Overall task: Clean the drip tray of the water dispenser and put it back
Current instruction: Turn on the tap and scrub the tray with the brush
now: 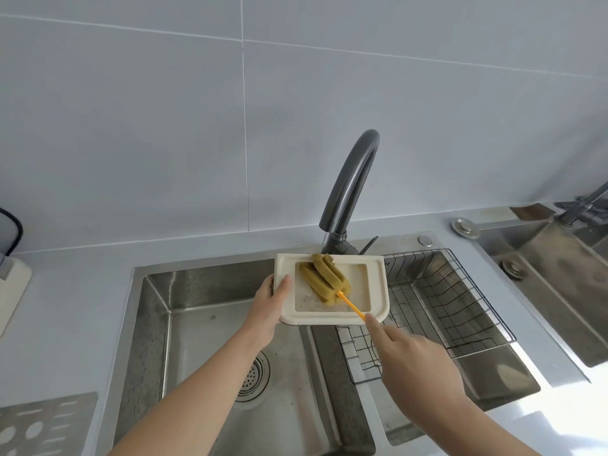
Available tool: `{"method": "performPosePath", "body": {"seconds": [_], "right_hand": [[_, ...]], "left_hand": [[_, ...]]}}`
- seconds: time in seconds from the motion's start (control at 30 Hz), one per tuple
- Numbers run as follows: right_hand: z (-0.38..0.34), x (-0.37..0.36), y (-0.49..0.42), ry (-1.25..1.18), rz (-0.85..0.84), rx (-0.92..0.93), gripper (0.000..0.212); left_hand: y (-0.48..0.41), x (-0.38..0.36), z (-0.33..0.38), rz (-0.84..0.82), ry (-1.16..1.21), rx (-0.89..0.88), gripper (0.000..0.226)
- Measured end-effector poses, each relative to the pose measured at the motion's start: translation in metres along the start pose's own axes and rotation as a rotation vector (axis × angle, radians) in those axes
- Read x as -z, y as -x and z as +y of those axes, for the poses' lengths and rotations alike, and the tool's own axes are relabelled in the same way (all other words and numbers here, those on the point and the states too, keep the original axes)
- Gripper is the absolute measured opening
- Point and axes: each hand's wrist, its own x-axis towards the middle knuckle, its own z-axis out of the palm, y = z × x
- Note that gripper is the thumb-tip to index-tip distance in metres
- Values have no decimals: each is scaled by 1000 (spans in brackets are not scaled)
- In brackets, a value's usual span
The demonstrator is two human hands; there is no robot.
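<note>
Left hand (268, 304) clamped on the left rim of the cream drip tray (375, 311), held over the divider of the double sink (154, 311), below the faucet (350, 182). Sponge brush (324, 281) pressed into the tray's recess; right hand (418, 363) fingers (375, 324) pinching its orange handle. Scrubbing midway, residue visible; rinsing and refitting to the dispenser probably still to do

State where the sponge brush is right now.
In the head view, the sponge brush lies in the drip tray, held by the left hand over the sink, below the faucet; the right hand holds its orange handle.
</note>
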Motion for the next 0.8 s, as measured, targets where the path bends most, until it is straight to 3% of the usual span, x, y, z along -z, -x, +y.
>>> {"method": "performPosePath", "body": {"seconds": [0.2,0.47,0.6,0.8], "right_hand": [[4,-5,-6,-27,27,17,73],[18,-2,-8,34,-102,101,72],[36,-3,-14,-64,-204,155,72],[55,-3,-23,-176,-103,30,66]], "left_hand": [[-7,-10,5,-36,-6,-5,28],[-14,-1,12,20,-25,-64,28],[-13,9,14,42,-64,-81,35],[-11,29,16,71,-143,-104,27]]}}
